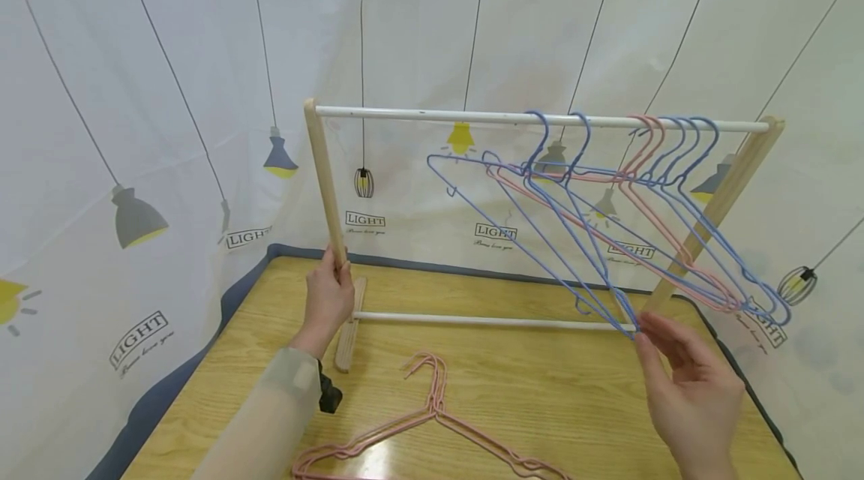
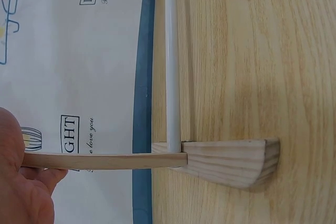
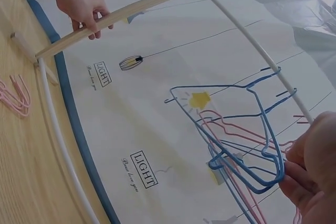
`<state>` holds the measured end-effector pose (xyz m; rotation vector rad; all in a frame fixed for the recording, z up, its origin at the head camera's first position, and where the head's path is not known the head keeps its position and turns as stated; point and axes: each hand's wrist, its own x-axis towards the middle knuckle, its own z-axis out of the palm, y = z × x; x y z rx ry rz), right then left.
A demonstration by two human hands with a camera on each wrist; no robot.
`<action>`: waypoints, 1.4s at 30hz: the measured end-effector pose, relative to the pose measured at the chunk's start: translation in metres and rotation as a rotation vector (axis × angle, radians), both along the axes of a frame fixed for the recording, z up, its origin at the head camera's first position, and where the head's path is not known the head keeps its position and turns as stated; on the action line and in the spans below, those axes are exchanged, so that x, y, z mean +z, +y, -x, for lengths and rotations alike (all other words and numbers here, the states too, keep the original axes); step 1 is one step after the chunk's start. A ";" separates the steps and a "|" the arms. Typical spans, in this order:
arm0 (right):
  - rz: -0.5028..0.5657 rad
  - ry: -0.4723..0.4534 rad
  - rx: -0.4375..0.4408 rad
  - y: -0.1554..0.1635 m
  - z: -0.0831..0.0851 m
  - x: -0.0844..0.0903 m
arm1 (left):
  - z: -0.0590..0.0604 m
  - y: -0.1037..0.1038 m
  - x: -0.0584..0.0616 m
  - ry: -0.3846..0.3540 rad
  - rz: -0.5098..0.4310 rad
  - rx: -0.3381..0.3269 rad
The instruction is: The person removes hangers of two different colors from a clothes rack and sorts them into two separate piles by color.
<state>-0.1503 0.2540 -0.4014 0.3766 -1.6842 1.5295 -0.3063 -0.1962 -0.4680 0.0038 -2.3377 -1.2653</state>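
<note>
A small wooden clothes rack with a white top rail stands on the wooden table. My left hand grips the rack's left post low down; the left wrist view shows that post and its wooden foot. Several blue and pink wire hangers hang from the rail's right half. My right hand pinches the lower corner of a blue hanger, swinging it left. Pink hangers lie on the table in front.
A white curtain printed with lamps surrounds the table on all sides. The rack's lower white crossbar runs between its feet. The table's dark edge shows at the back left. A small black object sits by my left wrist.
</note>
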 end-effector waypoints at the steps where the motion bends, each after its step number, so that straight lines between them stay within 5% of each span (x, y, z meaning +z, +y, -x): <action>1: 0.027 0.038 0.042 -0.001 0.002 -0.002 | 0.000 0.000 0.000 0.000 -0.001 0.000; 6: 0.092 0.117 0.183 -0.011 0.007 -0.006 | -0.001 0.001 0.002 -0.004 -0.011 0.001; 13: -0.014 -0.117 0.104 -0.025 0.006 -0.004 | 0.000 0.001 0.002 -0.002 0.000 0.009; 22: -0.064 -0.160 0.102 -0.030 0.016 -0.010 | 0.001 0.001 0.001 0.003 -0.001 0.012; 26: -0.082 -0.144 0.088 -0.032 0.019 -0.009 | 0.000 0.001 0.001 -0.008 0.000 0.006; 33: 0.079 -0.081 0.135 -0.035 0.021 -0.003 | -0.001 0.001 0.002 -0.011 -0.002 0.001; 42: 0.083 -0.049 0.069 -0.036 0.022 0.005 | 0.000 0.001 0.000 0.003 -0.002 0.005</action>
